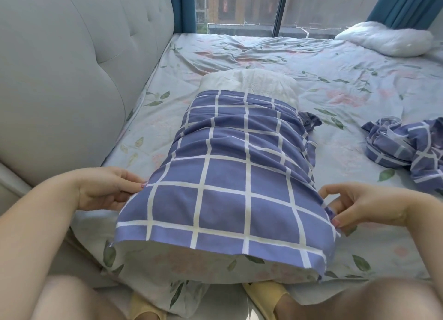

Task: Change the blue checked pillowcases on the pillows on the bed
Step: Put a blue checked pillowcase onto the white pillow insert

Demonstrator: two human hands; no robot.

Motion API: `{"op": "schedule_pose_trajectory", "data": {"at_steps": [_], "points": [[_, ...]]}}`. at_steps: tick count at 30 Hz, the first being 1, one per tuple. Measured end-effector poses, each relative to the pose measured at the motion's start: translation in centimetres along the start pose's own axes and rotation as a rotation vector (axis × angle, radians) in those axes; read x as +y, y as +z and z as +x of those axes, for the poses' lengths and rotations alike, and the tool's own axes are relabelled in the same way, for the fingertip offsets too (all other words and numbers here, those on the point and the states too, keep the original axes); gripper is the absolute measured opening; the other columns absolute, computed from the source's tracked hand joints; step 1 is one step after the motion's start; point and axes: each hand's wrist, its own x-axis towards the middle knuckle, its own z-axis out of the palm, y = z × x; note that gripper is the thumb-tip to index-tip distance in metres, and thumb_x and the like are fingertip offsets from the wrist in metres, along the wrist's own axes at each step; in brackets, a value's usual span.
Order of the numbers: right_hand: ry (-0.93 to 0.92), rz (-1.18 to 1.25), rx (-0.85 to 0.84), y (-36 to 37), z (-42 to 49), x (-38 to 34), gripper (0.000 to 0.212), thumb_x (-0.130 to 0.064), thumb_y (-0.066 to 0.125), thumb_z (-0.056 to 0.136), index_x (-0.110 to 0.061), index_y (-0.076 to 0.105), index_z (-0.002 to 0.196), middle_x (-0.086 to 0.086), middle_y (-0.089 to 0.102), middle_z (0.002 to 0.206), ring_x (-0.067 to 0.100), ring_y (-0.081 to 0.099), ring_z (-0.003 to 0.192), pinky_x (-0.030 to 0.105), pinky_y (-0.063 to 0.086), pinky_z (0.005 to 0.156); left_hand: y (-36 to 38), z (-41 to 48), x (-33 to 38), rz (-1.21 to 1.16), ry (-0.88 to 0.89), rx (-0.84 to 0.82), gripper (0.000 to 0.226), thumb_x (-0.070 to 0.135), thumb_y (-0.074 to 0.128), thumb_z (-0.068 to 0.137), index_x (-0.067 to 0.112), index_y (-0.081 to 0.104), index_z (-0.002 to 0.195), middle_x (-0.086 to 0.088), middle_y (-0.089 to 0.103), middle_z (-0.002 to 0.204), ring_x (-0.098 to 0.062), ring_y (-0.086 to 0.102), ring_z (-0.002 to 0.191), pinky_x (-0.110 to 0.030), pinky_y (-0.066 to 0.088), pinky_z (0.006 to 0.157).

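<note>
A blue checked pillowcase (230, 171) lies lengthwise in front of me, partly drawn off a pillow. The far end of the white pillow (251, 81) sticks out bare, and its near end shows a floral inner cover (208, 264). My left hand (107, 188) pinches the left edge of the case. At the right edge, my right hand (359, 206) pinches the case with curled fingers. A second blue checked pillowcase (405, 147) lies crumpled on the bed to the right. A bare white pillow (386, 38) rests at the far right corner.
The bed has a pale floral sheet (239, 51). A grey padded headboard (72, 68) runs along the left. A large window (263, 8) with teal curtains (407, 6) stands behind the bed. My knees and yellow slippers (263, 295) are at the bed's near edge.
</note>
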Motion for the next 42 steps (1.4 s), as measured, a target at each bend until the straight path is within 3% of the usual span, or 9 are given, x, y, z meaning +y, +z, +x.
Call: {"op": "schedule_pose_trajectory", "data": {"at_steps": [6,16,19,24,29,32,35,38,42], "points": [[-0.064,-0.176,0.303,0.0,0.3,-0.9,0.030,0.012,0.073,0.076,0.000,0.064,0.102,0.026,0.070,0.080,0.026,0.066,0.072,0.034,0.055,0.075,1.8,2.3,0.6,0.026,0.148,0.348,0.020,0.017,0.065,0.094,0.004,0.069,0.109,-0.013,0.068,0.101,-0.020,0.063,0.082,-0.029,0.049,0.074],[-0.145,-0.170,0.478,1.1,1.1,-1.6,0.014,0.007,0.072,0.080,0.000,0.064,0.089,0.021,0.071,0.077,0.023,0.061,0.063,0.033,0.052,0.064,4.1,3.0,2.6,-0.073,0.466,0.601,0.013,0.013,0.064,0.094,0.012,0.070,0.084,0.006,0.068,0.059,-0.016,0.058,0.065,-0.027,0.046,0.062],[-0.198,-0.091,0.604,1.0,1.3,-1.7,0.012,0.007,0.072,0.080,0.003,0.062,0.084,0.019,0.069,0.070,0.023,0.054,0.056,0.032,0.048,0.057,4.3,3.2,3.0,-0.087,0.572,0.686,0.011,0.011,0.066,0.093,0.010,0.071,0.083,0.008,0.070,0.061,-0.015,0.061,0.063,-0.024,0.050,0.060],[-0.028,-0.358,0.488,1.9,1.9,-1.9,0.008,0.002,0.069,0.081,-0.004,0.064,0.080,0.012,0.072,0.071,0.021,0.058,0.059,0.029,0.047,0.058,4.3,4.4,2.2,0.232,0.443,0.633,0.023,0.003,0.061,0.093,0.010,0.070,0.072,0.004,0.068,0.062,-0.015,0.057,0.064,-0.023,0.043,0.054],[-0.315,-0.121,0.687,3.0,1.3,-3.8,0.019,0.002,0.070,0.081,-0.013,0.070,0.093,0.002,0.074,0.084,0.018,0.067,0.075,0.033,0.054,0.070,4.7,3.6,3.3,0.212,0.535,0.705,0.017,0.004,0.062,0.092,0.014,0.069,0.105,-0.002,0.069,0.099,-0.015,0.065,0.086,-0.026,0.050,0.071],[-0.341,-0.084,0.609,3.2,1.1,-4.1,0.021,-0.013,0.079,0.079,-0.018,0.071,0.098,-0.002,0.074,0.090,0.019,0.070,0.084,0.037,0.055,0.078,5.3,2.5,4.0,0.105,0.604,0.616,0.017,0.008,0.061,0.095,0.020,0.071,0.102,0.005,0.071,0.097,-0.001,0.068,0.077,-0.017,0.052,0.069],[-0.269,-0.169,0.566,3.2,1.5,-4.0,0.017,-0.022,0.082,0.076,-0.021,0.075,0.092,-0.004,0.074,0.089,0.017,0.069,0.080,0.034,0.054,0.076,4.6,1.9,4.0,0.137,0.483,0.437,0.018,0.022,0.069,0.091,0.025,0.073,0.108,0.006,0.076,0.101,-0.005,0.071,0.089,-0.023,0.053,0.079],[-0.278,-0.178,0.614,3.0,2.0,-4.1,0.004,-0.018,0.078,0.080,-0.018,0.076,0.077,-0.001,0.074,0.079,0.014,0.066,0.072,0.030,0.052,0.070,3.7,2.3,3.6,0.118,0.431,0.477,0.022,0.021,0.074,0.086,0.021,0.074,0.108,0.004,0.076,0.102,-0.012,0.071,0.094,-0.028,0.053,0.083],[-0.254,-0.235,0.590,3.0,2.3,-4.2,0.002,-0.020,0.076,0.082,-0.020,0.075,0.083,-0.009,0.071,0.079,0.009,0.065,0.068,0.027,0.051,0.067,3.7,3.2,3.5,0.137,0.435,0.543,0.010,0.020,0.077,0.084,0.018,0.078,0.094,0.003,0.077,0.089,-0.018,0.071,0.089,-0.033,0.053,0.086]]}}
